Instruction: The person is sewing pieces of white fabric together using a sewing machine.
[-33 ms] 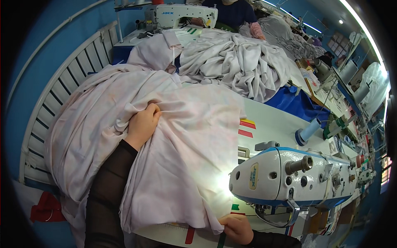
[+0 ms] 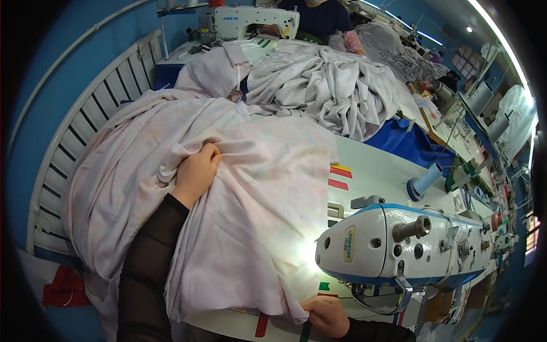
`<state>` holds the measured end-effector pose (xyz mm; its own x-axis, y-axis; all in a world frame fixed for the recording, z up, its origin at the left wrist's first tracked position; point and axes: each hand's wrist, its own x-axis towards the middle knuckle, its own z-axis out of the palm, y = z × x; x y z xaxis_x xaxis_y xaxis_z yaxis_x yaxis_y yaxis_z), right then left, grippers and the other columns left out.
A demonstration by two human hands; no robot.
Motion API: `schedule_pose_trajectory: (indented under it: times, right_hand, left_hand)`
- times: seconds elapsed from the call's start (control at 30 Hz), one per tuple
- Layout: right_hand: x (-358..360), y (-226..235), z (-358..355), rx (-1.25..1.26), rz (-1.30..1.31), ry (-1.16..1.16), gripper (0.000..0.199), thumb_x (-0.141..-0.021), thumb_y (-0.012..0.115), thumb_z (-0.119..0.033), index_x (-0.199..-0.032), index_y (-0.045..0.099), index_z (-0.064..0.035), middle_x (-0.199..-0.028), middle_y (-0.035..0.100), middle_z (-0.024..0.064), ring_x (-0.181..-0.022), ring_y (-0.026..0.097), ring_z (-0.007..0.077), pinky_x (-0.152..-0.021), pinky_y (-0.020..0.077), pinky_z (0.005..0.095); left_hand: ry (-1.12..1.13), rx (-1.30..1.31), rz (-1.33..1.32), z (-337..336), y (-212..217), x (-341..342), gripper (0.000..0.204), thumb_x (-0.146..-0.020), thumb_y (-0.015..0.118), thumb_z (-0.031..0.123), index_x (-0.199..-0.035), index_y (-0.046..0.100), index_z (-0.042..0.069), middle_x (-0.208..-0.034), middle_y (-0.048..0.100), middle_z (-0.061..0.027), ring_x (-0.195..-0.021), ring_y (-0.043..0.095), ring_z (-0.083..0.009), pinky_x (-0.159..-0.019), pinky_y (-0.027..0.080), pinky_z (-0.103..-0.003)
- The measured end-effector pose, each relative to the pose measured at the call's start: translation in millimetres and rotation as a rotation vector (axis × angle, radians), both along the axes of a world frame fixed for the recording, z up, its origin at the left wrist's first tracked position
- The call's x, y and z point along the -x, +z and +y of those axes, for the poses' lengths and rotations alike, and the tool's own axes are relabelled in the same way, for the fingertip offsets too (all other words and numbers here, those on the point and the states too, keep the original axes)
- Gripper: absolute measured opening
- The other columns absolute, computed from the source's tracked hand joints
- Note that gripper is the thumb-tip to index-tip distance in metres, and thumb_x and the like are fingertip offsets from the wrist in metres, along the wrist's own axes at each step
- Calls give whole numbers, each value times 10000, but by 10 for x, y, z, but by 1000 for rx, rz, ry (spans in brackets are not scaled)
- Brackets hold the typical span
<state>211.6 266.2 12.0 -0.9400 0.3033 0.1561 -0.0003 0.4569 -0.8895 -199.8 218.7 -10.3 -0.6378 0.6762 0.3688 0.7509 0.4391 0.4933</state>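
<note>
A wide pale pink fabric [image 2: 256, 222] with faint pastel blotches covers the left of the sewing table and hangs over its near side. My left hand [image 2: 198, 171] is closed on a gathered fold in the middle of it. At the near edge, my right hand [image 2: 327, 315] pinches the fabric's lower right corner. Just right of the cloth stands a white and blue sewing machine [image 2: 364, 242], its lamp lighting the fabric's edge. The needle area is hidden from sight behind the machine's head.
A heap of greyish white fabric [image 2: 330, 85] lies beyond the table. Behind it, a person [image 2: 319, 23] sits by a second sewing machine [image 2: 256, 21]. A white slatted rail [image 2: 85, 125] runs along the left. A blue thread cone [image 2: 424, 181] stands behind the near machine.
</note>
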Motion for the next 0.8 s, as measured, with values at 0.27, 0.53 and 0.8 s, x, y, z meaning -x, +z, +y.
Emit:
schedule_pose_trajectory:
  times: [0.27, 0.53, 0.8]
  right_hand:
    - [-22, -1, 6, 79, -17, -3, 178, -818, 580, -22, -989, 629, -22, -799, 607, 154, -711, 589, 338, -635, 466, 377]
    - [-17, 12, 49, 82, -18, -30, 177, -830, 586, -34, -1001, 631, -25, -818, 622, 154, -730, 605, 339, -652, 476, 379]
    - [-7, -7, 56, 74, -148, -28, 140, -835, 564, -44, -946, 649, -53, -773, 622, 142, -707, 626, 320, -640, 487, 327]
  left_hand:
    - [3, -1, 3, 3, -3, -2, 150, -902, 572, 203, -930, 577, 56, -804, 648, -161, -750, 626, -365, -640, 473, -431]
    - [-14, -51, 34, 36, -35, 69, 150, -911, 563, 223, -906, 573, 74, -774, 654, -173, -733, 632, -378, -637, 480, -472]
    - [-17, -224, -84, -194, -186, 201, 196, -926, 543, 196, -988, 631, 32, -853, 669, -180, -806, 654, -323, -716, 496, -376]
